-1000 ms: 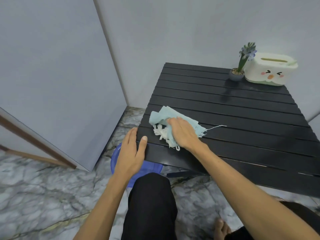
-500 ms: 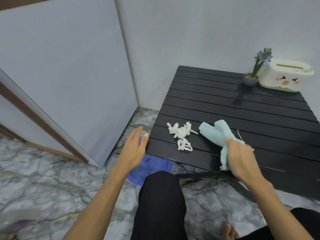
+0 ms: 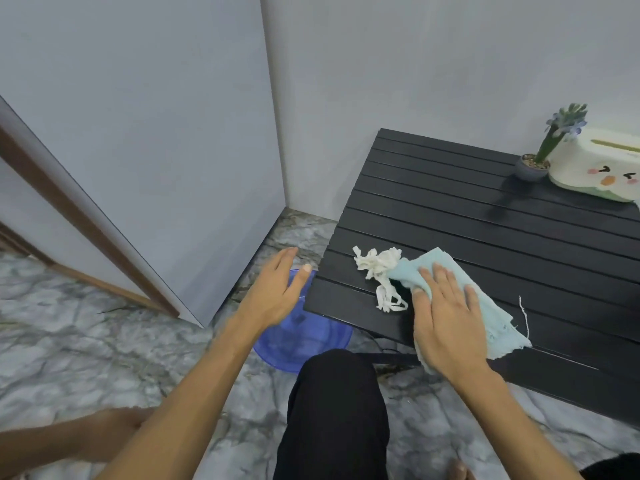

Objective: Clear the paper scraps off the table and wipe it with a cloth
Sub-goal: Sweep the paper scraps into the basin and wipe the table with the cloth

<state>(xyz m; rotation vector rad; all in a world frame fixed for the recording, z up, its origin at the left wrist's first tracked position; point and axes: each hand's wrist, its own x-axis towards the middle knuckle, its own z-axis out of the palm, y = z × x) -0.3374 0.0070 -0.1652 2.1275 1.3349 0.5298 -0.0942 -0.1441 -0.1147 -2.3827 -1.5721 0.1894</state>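
White paper scraps lie bunched near the front left corner of the black slatted table. A light blue cloth is spread on the table just right of them, its left end touching the scraps. My right hand presses flat on the cloth. My left hand hovers open beside the table's left edge, above a blue plastic basin that sits on the floor below the corner.
A small potted plant and a white tissue box with a cartoon face stand at the table's far right. My black-trousered knee is in front of the table. Another person's arm reaches in low at the left.
My right hand has laid the cloth flat and slid it left against the scraps. The left hand has stayed by the table's edge above the basin. An arm has come into view at the lower left.
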